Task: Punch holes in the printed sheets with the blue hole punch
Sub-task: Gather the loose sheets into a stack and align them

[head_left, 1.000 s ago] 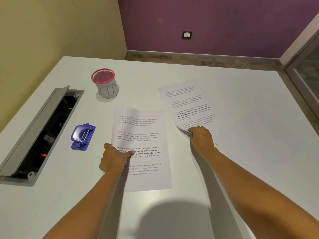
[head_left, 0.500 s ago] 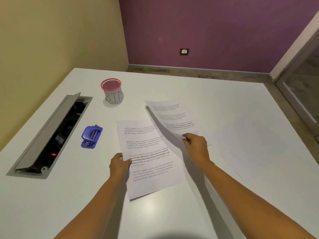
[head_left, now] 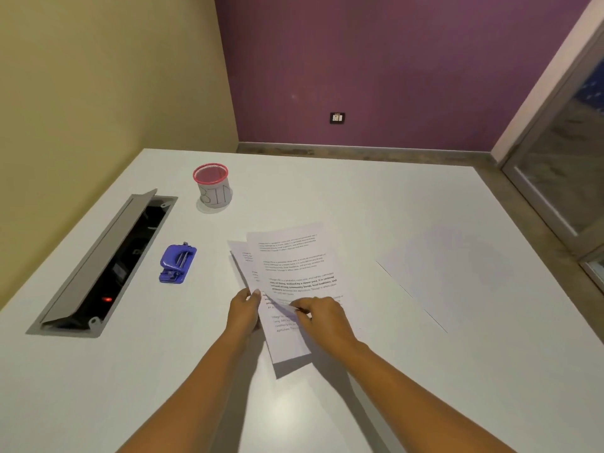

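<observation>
Two printed sheets (head_left: pixel 294 266) lie stacked, slightly fanned, near the middle of the white table (head_left: pixel 392 204). My left hand (head_left: pixel 244 310) pinches the left edge of the stack, thumb on top. My right hand (head_left: pixel 322 317) rests on the upper sheet and grips it near its lower half. The stack's near end is lifted a little and casts a shadow. The blue hole punch (head_left: pixel 176 263) sits on the table to the left of the sheets, apart from both hands.
A red-rimmed mesh cup marked "BIN" (head_left: pixel 213 188) stands behind the punch. An open grey cable hatch (head_left: pixel 98 266) is sunk into the table at the left. A blank white sheet (head_left: pixel 447 273) lies at the right. Walls close off the far side.
My right hand has carried the second printed sheet leftward and laid it over the first one. My left hand still holds the left edge. The camera has tilted up.
</observation>
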`<action>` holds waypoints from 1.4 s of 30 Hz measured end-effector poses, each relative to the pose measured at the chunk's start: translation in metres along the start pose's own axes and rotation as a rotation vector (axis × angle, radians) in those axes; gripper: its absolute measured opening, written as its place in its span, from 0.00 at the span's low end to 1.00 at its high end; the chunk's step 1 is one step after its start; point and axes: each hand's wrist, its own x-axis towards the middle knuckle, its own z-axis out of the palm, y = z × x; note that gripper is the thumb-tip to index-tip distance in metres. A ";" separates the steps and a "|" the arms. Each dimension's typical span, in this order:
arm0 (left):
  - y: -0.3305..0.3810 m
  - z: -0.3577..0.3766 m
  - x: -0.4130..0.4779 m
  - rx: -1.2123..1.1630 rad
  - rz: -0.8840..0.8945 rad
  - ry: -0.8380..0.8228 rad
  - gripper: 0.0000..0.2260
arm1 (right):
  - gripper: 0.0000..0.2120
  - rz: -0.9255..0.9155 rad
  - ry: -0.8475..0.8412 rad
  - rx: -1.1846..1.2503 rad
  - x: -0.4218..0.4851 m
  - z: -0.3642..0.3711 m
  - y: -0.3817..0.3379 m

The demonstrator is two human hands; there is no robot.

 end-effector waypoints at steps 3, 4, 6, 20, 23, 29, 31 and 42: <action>0.002 0.004 -0.005 0.005 -0.006 -0.008 0.11 | 0.12 -0.042 -0.035 -0.031 -0.002 0.000 -0.004; 0.002 0.004 -0.004 0.011 -0.007 -0.010 0.11 | 0.12 -0.045 -0.050 -0.032 -0.002 0.000 -0.004; 0.000 0.005 0.000 0.046 -0.015 -0.014 0.14 | 0.13 -0.022 -0.094 -0.003 -0.003 0.001 0.000; -0.009 -0.006 0.010 0.271 0.078 0.120 0.22 | 0.30 0.477 0.011 -0.198 -0.006 -0.058 0.143; -0.009 -0.007 0.011 0.270 0.080 0.151 0.24 | 0.34 0.627 -0.036 -0.264 -0.015 -0.068 0.165; -0.008 -0.001 0.006 0.245 0.105 0.134 0.27 | 0.32 0.490 -0.054 -0.293 -0.044 -0.057 0.173; -0.010 -0.001 0.004 0.253 0.117 0.123 0.27 | 0.27 0.437 0.030 -0.269 -0.052 -0.051 0.174; -0.016 -0.011 -0.004 0.271 0.130 0.084 0.27 | 0.25 0.841 0.478 -0.238 -0.061 -0.062 0.172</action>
